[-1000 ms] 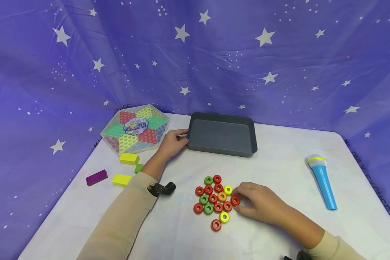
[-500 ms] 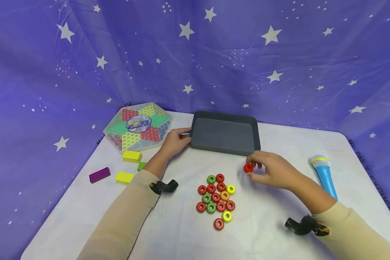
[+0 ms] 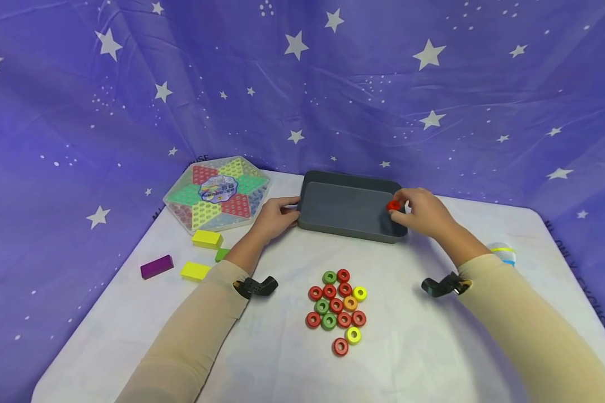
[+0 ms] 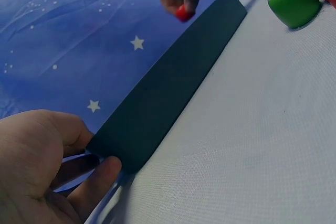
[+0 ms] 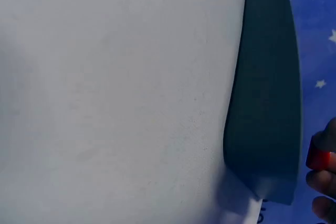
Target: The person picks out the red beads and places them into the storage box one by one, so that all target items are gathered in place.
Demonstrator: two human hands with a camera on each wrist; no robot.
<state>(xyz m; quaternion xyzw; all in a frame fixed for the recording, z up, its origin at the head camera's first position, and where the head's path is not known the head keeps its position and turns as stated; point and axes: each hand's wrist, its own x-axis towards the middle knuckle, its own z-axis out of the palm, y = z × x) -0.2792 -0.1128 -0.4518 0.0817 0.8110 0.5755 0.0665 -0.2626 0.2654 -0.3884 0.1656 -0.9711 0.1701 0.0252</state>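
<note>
My left hand (image 3: 276, 219) holds the left end of a dark grey rectangular tray (image 3: 327, 228); in the left wrist view the thumb (image 4: 105, 177) lies against the tray's near corner. My right hand (image 3: 423, 211) pinches a red ring-shaped bead (image 3: 393, 205) between thumb and fingertips, over the inside of the tray's right end. The same bead (image 5: 317, 156) shows beyond the tray wall in the right wrist view. In front of the tray, a loose cluster of red, green, yellow and orange ring beads (image 3: 336, 305) lies on the white cloth.
A hexagonal Chinese checkers board (image 3: 217, 193) lies at back left. Yellow blocks (image 3: 208, 239), a green block (image 3: 222, 255) and a purple block (image 3: 157, 267) are left of my left arm. My right forearm mostly covers a toy microphone (image 3: 502, 253). A starry purple curtain (image 3: 358, 112) hangs behind.
My right hand has picked up a red bead from the cluster's right edge and carried it up to the tray's right end. The left hand stays at the tray.
</note>
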